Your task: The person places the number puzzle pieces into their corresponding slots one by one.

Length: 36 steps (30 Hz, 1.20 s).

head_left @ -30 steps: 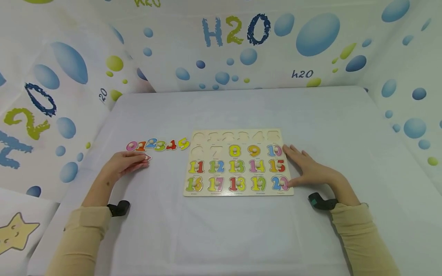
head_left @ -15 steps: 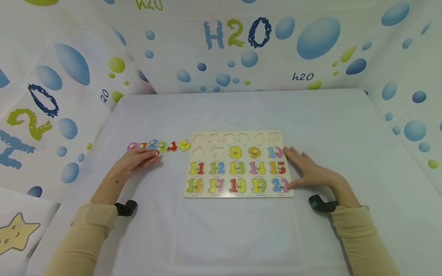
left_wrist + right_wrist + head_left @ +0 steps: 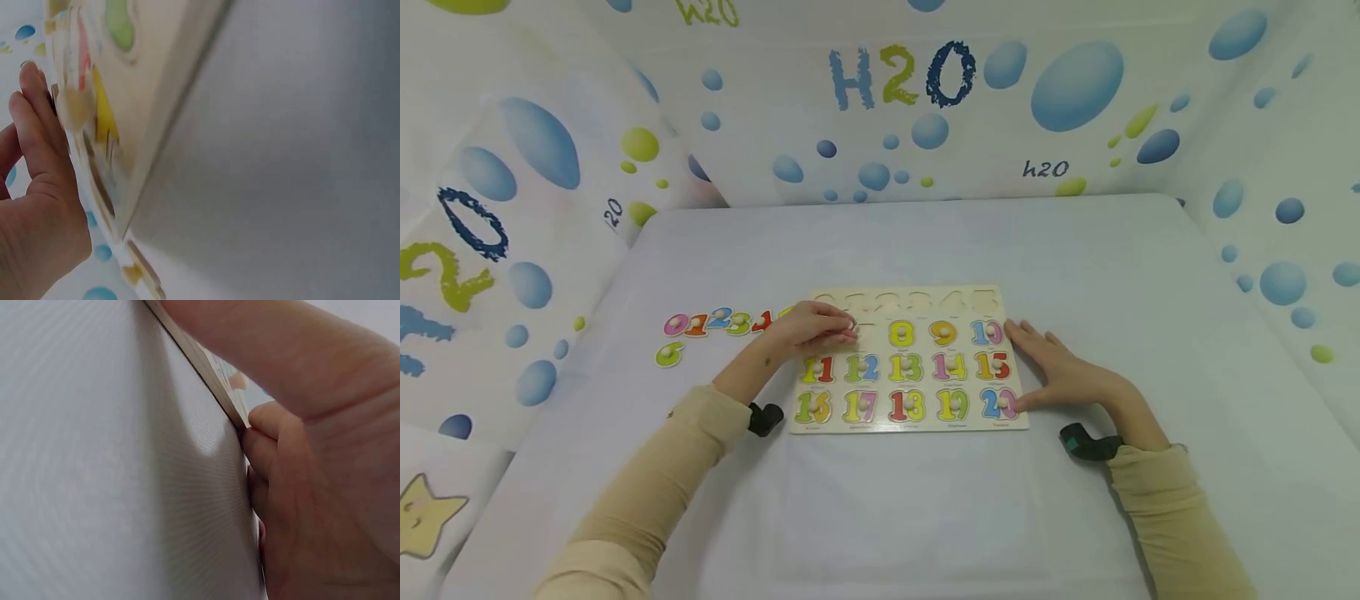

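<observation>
My left hand (image 3: 812,327) is over the upper left of a wooden number puzzle board (image 3: 906,428), fingertips beside the recess for the 7. Thumb and fingers pinch a small puzzle piece, mostly hidden behind them. In the left wrist view, the left hand (image 3: 47,200) is alongside the tilted-looking board (image 3: 159,69), its knobbed pieces blurred. My right hand (image 3: 1067,367) rests at the board's right edge, thumb and fingers spread along it. The right wrist view shows that hand (image 3: 312,469) touching the board's side (image 3: 212,378). Pieces 8 to 20 sit in their recesses.
Left of the board lies a row of loose number pieces: the 0 (image 3: 677,325), 1 (image 3: 697,325), 2 (image 3: 721,317), 3 (image 3: 739,323), 4 (image 3: 762,322) and a partly covered 5 (image 3: 786,312). Below the row lies the green-yellow 6 (image 3: 669,354). A white cloth (image 3: 910,508) covers the table.
My left hand has moved right from the loose pieces to over the board, carrying the small piece and uncovering the 6. My right hand has stayed at the board's right edge.
</observation>
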Each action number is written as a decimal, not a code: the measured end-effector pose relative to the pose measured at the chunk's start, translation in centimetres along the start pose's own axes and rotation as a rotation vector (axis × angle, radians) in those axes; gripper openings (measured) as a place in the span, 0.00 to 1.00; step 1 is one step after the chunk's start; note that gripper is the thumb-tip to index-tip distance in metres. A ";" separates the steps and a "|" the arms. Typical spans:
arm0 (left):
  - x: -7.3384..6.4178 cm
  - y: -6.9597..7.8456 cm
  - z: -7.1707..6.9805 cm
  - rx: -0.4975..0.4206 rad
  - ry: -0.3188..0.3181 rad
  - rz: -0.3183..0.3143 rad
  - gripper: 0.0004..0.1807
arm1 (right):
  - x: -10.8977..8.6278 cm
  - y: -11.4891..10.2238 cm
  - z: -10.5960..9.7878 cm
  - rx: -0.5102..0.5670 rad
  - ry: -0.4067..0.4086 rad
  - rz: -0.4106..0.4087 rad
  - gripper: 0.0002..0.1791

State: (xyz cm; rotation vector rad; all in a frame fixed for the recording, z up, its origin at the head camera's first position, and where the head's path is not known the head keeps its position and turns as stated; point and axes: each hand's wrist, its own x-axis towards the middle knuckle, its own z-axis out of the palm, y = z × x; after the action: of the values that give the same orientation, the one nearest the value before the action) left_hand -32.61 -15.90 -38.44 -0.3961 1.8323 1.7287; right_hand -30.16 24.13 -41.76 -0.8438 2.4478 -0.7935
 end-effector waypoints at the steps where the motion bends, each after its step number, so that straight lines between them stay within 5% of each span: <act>1: 0.3 0.0 0.4 0.017 -0.003 -0.002 0.15 | 0.1 0.0 0.0 -0.004 -0.003 0.005 0.66; 12: 1.2 0.1 2.2 0.072 -0.021 -0.003 0.14 | 0.1 -0.2 -0.3 -0.004 -0.012 0.019 0.67; 25: 1.4 0.3 2.3 0.036 -0.032 -0.032 0.15 | 0.2 -0.1 -0.3 -0.014 -0.009 0.015 0.67; 30: 0.6 0.4 1.6 -0.027 -0.109 -0.019 0.19 | 0.2 -0.1 -0.3 -0.002 -0.010 0.009 0.67; 36: -2.1 0.9 -2.2 0.107 -0.172 0.144 0.24 | 0.1 0.0 -0.2 0.016 -0.015 0.013 0.67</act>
State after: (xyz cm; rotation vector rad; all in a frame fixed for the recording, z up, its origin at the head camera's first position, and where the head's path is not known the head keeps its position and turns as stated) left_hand -32.01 -18.34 -36.49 -0.0712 1.8551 1.6922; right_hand -30.33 24.11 -41.64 -0.8246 2.4283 -0.7989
